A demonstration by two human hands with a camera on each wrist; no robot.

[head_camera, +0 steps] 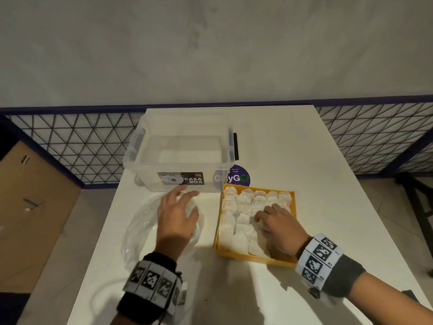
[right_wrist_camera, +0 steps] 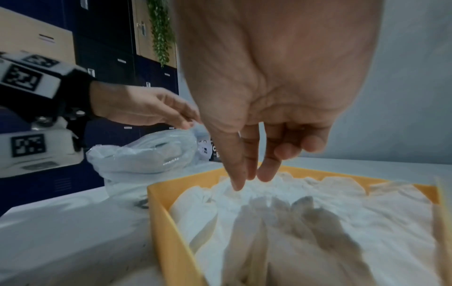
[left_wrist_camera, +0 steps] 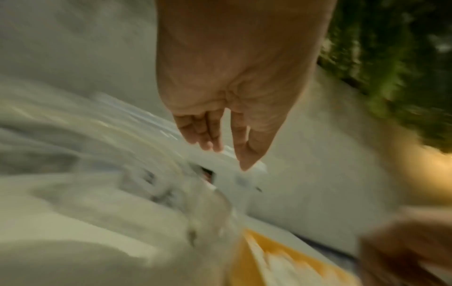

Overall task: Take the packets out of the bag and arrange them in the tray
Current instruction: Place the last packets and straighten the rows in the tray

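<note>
The right hand (head_camera: 278,227) is nearest, low over the tray (head_camera: 254,257) at about 5 o'clock on the table (head_camera: 281,148). Its back hides the fingers in the head view. Only the right wrist view shows them: they point down, almost straight, and the fingertips (right_wrist_camera: 238,185) touch the white packets (head_camera: 243,207) without gripping any. The packets fill the tray in rows; the near right corner is covered by the wrist, so I cannot tell what lies there.

The left hand (head_camera: 178,216) is at 7 o'clock, over the bag (head_camera: 140,226). Its fingers are spread and loose, and it holds nothing. From the head view I cannot tell if it touches the bag. In the right wrist view its fingertips (right_wrist_camera: 186,123) are right at the top of the crumpled plastic. The left wrist view is strongly blurred; only the palm and straight fingers are clear there. The bag is clear plastic, and whether packets remain inside it is hard to make out.

Farther, at 12 o'clock, stands a clear box (head_camera: 182,158) with a label. Its right side partly covers a purple sticker (head_camera: 241,174).
</note>
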